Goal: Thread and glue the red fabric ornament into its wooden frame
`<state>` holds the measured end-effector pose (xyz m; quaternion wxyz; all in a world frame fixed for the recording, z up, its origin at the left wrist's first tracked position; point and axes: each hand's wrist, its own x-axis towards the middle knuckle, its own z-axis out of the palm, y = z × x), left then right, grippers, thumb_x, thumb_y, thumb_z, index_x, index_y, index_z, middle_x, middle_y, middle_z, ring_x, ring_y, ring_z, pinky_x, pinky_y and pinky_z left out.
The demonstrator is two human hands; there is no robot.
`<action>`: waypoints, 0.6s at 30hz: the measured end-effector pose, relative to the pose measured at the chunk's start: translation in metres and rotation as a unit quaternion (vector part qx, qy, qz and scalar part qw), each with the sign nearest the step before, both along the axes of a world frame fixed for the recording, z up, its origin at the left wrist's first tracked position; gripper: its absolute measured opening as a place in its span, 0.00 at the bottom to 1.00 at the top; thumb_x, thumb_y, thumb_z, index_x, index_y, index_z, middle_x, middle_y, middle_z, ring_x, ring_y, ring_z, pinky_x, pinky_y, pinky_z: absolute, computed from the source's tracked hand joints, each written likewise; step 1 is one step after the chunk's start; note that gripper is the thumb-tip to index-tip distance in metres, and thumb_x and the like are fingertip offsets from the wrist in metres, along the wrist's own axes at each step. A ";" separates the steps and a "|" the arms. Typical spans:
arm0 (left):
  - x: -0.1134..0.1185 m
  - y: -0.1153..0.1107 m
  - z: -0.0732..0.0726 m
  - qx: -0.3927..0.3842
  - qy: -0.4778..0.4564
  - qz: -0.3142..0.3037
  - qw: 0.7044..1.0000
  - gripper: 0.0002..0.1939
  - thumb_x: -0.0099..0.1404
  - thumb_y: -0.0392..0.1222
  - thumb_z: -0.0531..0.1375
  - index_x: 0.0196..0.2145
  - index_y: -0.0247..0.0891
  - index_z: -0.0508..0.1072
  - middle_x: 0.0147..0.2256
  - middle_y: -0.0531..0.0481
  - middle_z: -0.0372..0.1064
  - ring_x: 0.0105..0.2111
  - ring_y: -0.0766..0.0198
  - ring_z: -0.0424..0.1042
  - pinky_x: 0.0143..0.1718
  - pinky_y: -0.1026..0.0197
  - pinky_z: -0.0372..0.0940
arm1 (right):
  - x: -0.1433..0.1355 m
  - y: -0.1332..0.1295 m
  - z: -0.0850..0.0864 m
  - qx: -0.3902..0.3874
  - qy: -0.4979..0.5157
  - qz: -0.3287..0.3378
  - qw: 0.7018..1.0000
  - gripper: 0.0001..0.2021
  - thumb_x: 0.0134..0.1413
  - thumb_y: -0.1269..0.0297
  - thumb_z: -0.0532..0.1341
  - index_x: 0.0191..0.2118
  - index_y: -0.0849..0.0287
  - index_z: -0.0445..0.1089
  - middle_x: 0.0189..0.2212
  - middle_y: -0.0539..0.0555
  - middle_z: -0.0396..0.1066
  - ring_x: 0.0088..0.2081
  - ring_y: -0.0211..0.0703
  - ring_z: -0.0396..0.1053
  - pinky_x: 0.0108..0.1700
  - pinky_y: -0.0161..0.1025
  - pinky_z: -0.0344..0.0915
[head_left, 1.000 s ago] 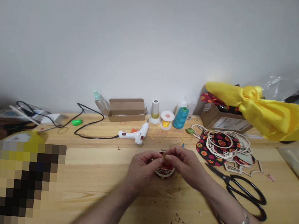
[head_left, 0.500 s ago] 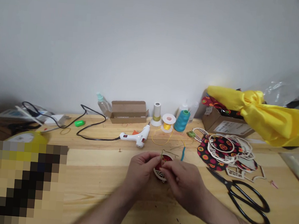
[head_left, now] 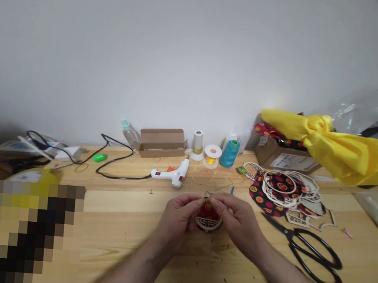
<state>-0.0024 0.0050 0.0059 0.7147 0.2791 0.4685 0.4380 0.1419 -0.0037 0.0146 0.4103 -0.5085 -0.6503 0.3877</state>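
Observation:
Between my two hands is a small round ornament (head_left: 208, 223) with red patterned fabric and a pale openwork lower rim. My left hand (head_left: 179, 210) pinches at its top left edge, thumb and forefinger together. From the other side my right hand (head_left: 238, 216) pinches the top, its fingertips almost touching the left ones. A thin greenish cord (head_left: 207, 194) pokes up above the fingertips. Part of a blue-green tassel (head_left: 232, 190) shows just behind my right hand.
Large black scissors (head_left: 311, 251) lie right of my right forearm. Behind them are wooden frames and patterned fabric (head_left: 266, 200). A white glue gun (head_left: 171, 176), spools (head_left: 213, 152), a teal thread cone (head_left: 230, 154) and an open cardboard box (head_left: 162, 148) stand towards the wall.
My right hand has moved up to the ornament's top, beside my left fingertips. The ornament has turned and more of its red front and lower rim shows.

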 end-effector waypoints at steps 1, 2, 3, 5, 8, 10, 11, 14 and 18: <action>0.000 -0.001 0.000 0.005 0.005 -0.007 1.000 0.09 0.49 0.41 0.64 0.26 0.33 0.75 0.15 0.55 0.66 0.12 0.77 0.54 0.13 0.71 0.45 | -0.001 0.002 -0.001 -0.052 0.040 0.004 0.998 0.10 0.53 0.62 0.55 0.32 0.58 0.72 0.31 0.54 0.72 0.34 0.43 0.68 0.37 0.39 0.63; 0.001 -0.001 0.000 0.011 0.010 -0.013 1.000 0.08 0.49 0.41 0.64 0.26 0.32 0.75 0.16 0.54 0.67 0.13 0.76 0.56 0.14 0.71 0.46 | -0.002 0.004 -0.003 -0.096 0.080 0.002 0.992 0.09 0.51 0.60 0.57 0.33 0.59 0.72 0.31 0.53 0.73 0.34 0.43 0.68 0.36 0.38 0.64; 0.001 -0.002 0.001 0.016 0.014 -0.017 1.000 0.08 0.49 0.41 0.64 0.26 0.32 0.75 0.17 0.53 0.68 0.14 0.75 0.58 0.15 0.71 0.49 | -0.002 0.005 -0.005 -0.132 0.116 -0.005 0.985 0.10 0.49 0.60 0.59 0.33 0.59 0.71 0.31 0.53 0.73 0.33 0.43 0.69 0.36 0.38 0.64; 0.002 -0.004 0.001 0.025 0.012 -0.030 0.999 0.07 0.49 0.39 0.64 0.26 0.32 0.75 0.19 0.51 0.70 0.18 0.71 0.64 0.20 0.69 0.56 | -0.004 0.006 -0.008 -0.176 0.172 -0.025 0.969 0.11 0.44 0.59 0.62 0.33 0.60 0.71 0.30 0.53 0.73 0.32 0.42 0.69 0.35 0.38 0.65; 0.003 -0.005 0.003 0.038 -0.009 -0.053 0.998 0.06 0.50 0.38 0.63 0.26 0.32 0.76 0.23 0.49 0.72 0.26 0.64 0.69 0.31 0.63 0.62 | -0.005 0.006 -0.009 -0.189 0.212 -0.034 0.958 0.11 0.41 0.59 0.64 0.30 0.61 0.69 0.26 0.51 0.71 0.28 0.39 0.67 0.32 0.36 0.64; 0.003 -0.006 0.004 0.051 0.001 -0.064 0.997 0.06 0.50 0.38 0.63 0.26 0.33 0.76 0.23 0.50 0.72 0.27 0.64 0.69 0.32 0.62 0.62 | -0.006 0.005 -0.008 -0.183 0.211 -0.027 0.960 0.09 0.42 0.60 0.63 0.27 0.61 0.67 0.23 0.49 0.69 0.25 0.36 0.65 0.29 0.34 0.62; 0.003 -0.006 0.005 0.060 0.009 -0.072 0.996 0.06 0.51 0.38 0.62 0.26 0.33 0.76 0.23 0.50 0.72 0.26 0.64 0.69 0.32 0.62 0.62 | -0.007 0.004 -0.008 -0.184 0.210 -0.021 0.960 0.09 0.44 0.60 0.61 0.26 0.61 0.65 0.20 0.48 0.67 0.23 0.35 0.63 0.27 0.33 0.60; 0.004 -0.005 0.005 0.069 0.018 -0.086 0.994 0.06 0.50 0.39 0.63 0.26 0.33 0.77 0.23 0.49 0.73 0.26 0.64 0.69 0.32 0.62 0.62 | -0.007 0.004 -0.005 -0.186 0.205 -0.009 0.961 0.08 0.47 0.60 0.58 0.25 0.59 0.62 0.14 0.43 0.57 0.17 0.31 0.54 0.20 0.30 0.53; 0.005 -0.005 0.005 0.056 0.014 -0.076 0.995 0.08 0.49 0.41 0.64 0.27 0.33 0.77 0.24 0.49 0.73 0.27 0.64 0.69 0.32 0.63 0.62 | -0.006 0.004 -0.003 -0.156 0.170 -0.027 0.973 0.07 0.46 0.63 0.57 0.24 0.60 0.61 0.16 0.43 0.56 0.19 0.31 0.53 0.21 0.30 0.51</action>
